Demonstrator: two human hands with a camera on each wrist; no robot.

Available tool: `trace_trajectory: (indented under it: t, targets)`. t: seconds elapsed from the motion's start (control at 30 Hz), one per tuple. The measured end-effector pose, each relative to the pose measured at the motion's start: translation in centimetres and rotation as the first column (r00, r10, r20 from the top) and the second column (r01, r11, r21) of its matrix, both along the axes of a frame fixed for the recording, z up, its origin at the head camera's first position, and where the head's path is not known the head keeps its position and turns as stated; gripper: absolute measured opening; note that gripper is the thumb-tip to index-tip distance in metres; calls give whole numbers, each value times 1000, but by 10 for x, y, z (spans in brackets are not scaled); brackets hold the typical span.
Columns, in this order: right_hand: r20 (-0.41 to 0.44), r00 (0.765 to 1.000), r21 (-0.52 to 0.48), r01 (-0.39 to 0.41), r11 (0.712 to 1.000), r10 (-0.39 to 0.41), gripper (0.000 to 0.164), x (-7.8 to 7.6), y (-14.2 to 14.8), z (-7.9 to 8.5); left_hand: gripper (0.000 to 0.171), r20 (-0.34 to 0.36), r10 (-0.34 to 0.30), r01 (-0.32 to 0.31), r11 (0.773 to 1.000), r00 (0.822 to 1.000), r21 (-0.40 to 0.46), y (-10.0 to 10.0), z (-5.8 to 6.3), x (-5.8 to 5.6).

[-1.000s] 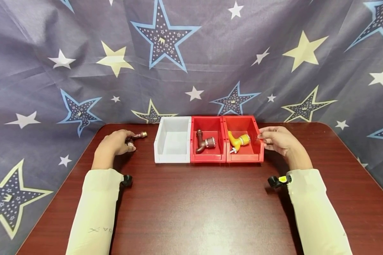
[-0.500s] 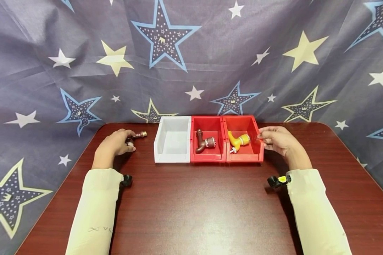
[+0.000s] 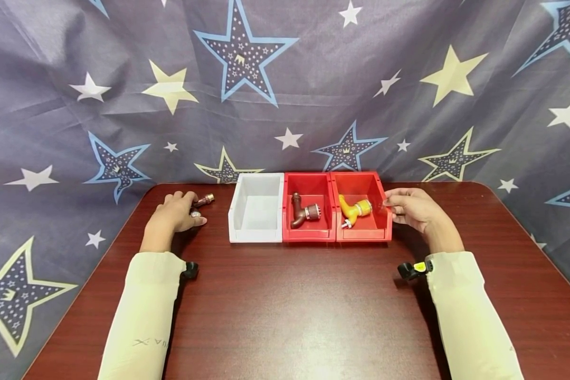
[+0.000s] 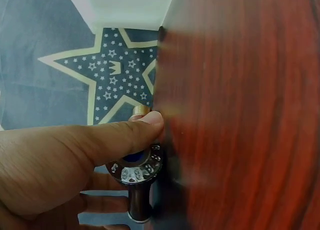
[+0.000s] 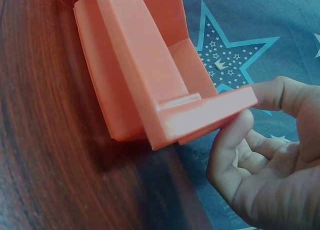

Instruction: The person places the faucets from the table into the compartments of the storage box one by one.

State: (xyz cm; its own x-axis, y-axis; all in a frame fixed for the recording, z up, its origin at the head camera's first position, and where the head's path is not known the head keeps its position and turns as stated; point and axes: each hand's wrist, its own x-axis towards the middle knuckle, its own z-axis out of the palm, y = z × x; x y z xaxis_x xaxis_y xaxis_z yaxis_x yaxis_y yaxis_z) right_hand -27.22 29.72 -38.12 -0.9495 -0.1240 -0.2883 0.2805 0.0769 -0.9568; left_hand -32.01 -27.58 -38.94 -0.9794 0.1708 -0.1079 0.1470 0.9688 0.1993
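A dark brown tap lies at the table's far left, partly hidden by my left hand. My left thumb and fingers lie on either side of it. In the left wrist view, the thumb crosses the tap's silver-patterned knob end, and fingers show behind its brown body. My right hand pinches the right wall of the right-hand red bin, thumb outside and forefinger over the edge. That bin holds a yellow tap. Another brown tap lies in the middle red bin.
A white bin stands left of the two red bins, all three side by side. Behind the brown wooden table hangs a grey star-patterned cloth. Each sleeve carries a small black device near the wrist.
My left hand has shifted slightly right, its fingers more spread. The brown tap beside it has turned a little, its brass end now farther left. My right hand stays on the red bin.
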Motion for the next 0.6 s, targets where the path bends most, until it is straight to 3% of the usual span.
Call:
trace_trajectory:
  t: [0.4, 0.6]
  targets:
    - [-6, 1000, 6, -4, 1000, 4, 37, 0, 0, 0, 71, 3, 29, -29, 999, 1000, -18, 2, -4, -1]
    - [-12, 1000, 7, 1, 1000, -1, 35, 0, 1, -1, 72, -11, 62, -63, 997, 998, -48, 13, -3, 0]
